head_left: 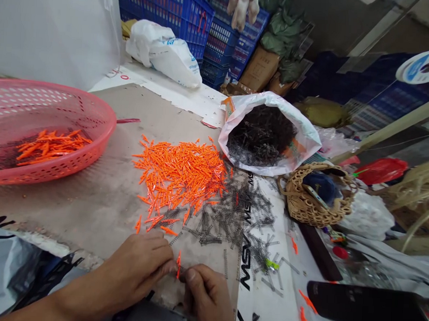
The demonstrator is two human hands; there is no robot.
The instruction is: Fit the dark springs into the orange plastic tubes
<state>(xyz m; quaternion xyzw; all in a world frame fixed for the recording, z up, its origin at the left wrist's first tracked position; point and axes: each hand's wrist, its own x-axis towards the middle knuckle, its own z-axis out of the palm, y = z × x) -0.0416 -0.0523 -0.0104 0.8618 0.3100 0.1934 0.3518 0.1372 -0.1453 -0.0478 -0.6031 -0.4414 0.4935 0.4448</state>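
Note:
My left hand (145, 260) is closed, its fingertips pinching a small pointed orange plastic piece (178, 264) that stands upright over the table's front part. Close beside it, my right hand (208, 293) has thumb and finger pressed together on a thin dark end, which looks like a coil spring, at the piece's right side. Beyond both hands lies a large heap of the same orange pieces (183, 170). Loose dark coil springs (214, 223) are strewn to the right of that heap, partly mixed with its edge.
A pink perforated basket (102, 149) with orange pieces and springs stands left. A white sack (312, 140) of dark springs lies open at the back. To the right are a woven bag (299, 204) and a long black object (365, 308). Blue crates (197, 24) stand behind.

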